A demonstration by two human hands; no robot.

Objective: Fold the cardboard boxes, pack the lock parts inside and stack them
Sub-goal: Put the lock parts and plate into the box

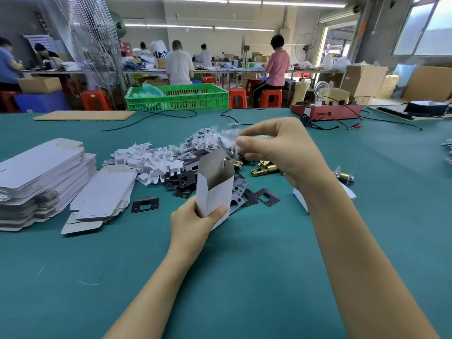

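Folded white cardboard box, centre of the frame, held upright with the open mouth tilted up and away, presumably so parts can drop straight in. Gripped low by the left hand, thumb curled across the near face and fingers wrapped behind, which leaves the mouth clear. Just above that mouth, the right hand, fingertips pinched together on a small clear plastic bag, probably screws or fittings; contents too blurred to name. Bag poised over the opening, so likely the step in hand: dropping the packet in. A glint of brass just inside the rim, perhaps a part already packed; cannot tell for certain.

Behind and right of the box, on the green table, supplies kept within easy reach: black strike plates scattered right of centre, brass latch bolts under the right wrist, a heap of white card inserts left of centre, and more bagged packets piled beyond them. At left of frame, a tall stack of flat box blanks, with a smaller pile touching it, ready for folding. Right of centre, partly hidden by the right forearm, a white box lying flat, possibly one already filled.

Upper frame: a green crate, a red test unit with cables, and other workers seated at far benches.
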